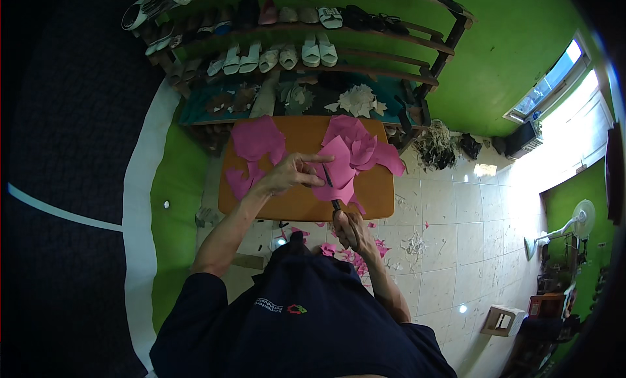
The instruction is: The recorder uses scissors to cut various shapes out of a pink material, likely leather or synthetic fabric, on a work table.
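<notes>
My right hand (pixel 351 230) is closed around the dark handles of a pair of scissors (pixel 336 204). The blades point away from me and lie against a pink sheet piece (pixel 336 155) with a pointed top, held above the table. At the left edge of that piece is my left hand (pixel 292 173), gripping it with the index finger stretched along its face and the thumb lower down. Whether the sheet is leather or some other material, I cannot tell. More pink pieces (pixel 357 138) are heaped just behind it, and a cut-out pink sheet (pixel 257 140) rests at the table's left.
The orange-brown table (pixel 300 205) stands before me. Behind it, a wooden rack (pixel 391 71) carries rows of shoes and sandals (pixel 250 58). Pink scraps (pixel 358 264) litter the tiled floor (pixel 450 221) near my body. A scrap heap (pixel 438 146), a fan (pixel 582 218) and a stool (pixel 502 320) are at the right.
</notes>
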`<action>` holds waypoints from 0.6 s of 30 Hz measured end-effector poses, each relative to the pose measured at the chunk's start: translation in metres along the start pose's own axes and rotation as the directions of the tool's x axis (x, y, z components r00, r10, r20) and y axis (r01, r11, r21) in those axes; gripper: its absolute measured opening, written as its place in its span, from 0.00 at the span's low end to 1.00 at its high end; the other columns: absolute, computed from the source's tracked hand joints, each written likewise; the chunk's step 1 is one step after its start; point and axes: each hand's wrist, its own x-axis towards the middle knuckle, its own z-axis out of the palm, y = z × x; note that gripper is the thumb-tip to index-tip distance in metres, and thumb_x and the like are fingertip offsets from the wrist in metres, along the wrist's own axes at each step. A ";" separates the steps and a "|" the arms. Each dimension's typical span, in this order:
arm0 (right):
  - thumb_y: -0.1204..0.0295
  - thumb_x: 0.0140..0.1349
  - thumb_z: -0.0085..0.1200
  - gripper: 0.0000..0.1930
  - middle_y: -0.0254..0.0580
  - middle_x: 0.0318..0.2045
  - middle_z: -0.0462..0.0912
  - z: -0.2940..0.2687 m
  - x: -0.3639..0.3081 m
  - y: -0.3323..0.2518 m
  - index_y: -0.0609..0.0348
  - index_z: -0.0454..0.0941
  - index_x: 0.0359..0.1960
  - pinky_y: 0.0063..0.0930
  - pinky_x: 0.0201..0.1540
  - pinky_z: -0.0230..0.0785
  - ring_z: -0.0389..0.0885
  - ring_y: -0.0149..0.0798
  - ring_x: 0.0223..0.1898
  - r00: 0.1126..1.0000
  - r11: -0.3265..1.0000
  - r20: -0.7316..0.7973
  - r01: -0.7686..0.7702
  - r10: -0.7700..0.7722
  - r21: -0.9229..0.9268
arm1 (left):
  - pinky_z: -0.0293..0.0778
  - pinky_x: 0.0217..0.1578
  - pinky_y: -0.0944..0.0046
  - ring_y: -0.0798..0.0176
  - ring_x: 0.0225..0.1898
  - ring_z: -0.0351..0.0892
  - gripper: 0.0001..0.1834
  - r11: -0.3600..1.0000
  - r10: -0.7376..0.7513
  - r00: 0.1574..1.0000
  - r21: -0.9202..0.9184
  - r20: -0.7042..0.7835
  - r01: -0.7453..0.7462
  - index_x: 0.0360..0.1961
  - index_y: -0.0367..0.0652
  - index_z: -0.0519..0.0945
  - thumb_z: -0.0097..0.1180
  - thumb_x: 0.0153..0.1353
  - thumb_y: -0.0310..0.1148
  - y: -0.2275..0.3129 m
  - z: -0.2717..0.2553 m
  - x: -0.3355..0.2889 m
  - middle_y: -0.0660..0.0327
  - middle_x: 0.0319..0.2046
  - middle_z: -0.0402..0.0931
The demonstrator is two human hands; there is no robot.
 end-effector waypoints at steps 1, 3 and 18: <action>0.40 0.63 0.55 0.29 0.26 0.16 0.67 0.001 0.000 0.000 0.55 0.68 0.24 0.22 0.17 0.55 0.63 0.23 0.14 1.000 1.000 0.001 0.000 0.000 0.000 | 0.74 0.34 0.74 0.80 0.24 0.68 0.32 1.000 -0.001 1.000 0.014 -0.026 0.001 0.62 0.45 0.76 0.64 0.54 0.18 -0.001 0.001 -0.001 0.76 0.20 0.65; 0.40 0.63 0.56 0.29 0.25 0.15 0.67 0.002 -0.001 -0.002 0.55 0.68 0.24 0.22 0.16 0.54 0.63 0.22 0.14 0.999 1.000 -0.030 0.014 -0.014 -0.002 | 0.73 0.33 0.73 0.80 0.24 0.68 0.32 1.000 -0.002 0.999 -0.001 -0.037 0.002 0.62 0.45 0.76 0.65 0.54 0.18 -0.002 0.002 -0.003 0.76 0.20 0.65; 0.41 0.70 0.43 0.31 0.28 0.16 0.63 0.004 -0.004 -0.001 0.60 0.68 0.26 0.24 0.19 0.58 0.61 0.24 0.16 0.988 0.986 0.049 0.149 -0.146 -0.071 | 0.73 0.34 0.71 0.76 0.29 0.76 0.31 1.000 0.012 0.999 0.026 -0.034 -0.011 0.60 0.45 0.79 0.67 0.52 0.19 -0.004 -0.003 0.001 0.69 0.25 0.78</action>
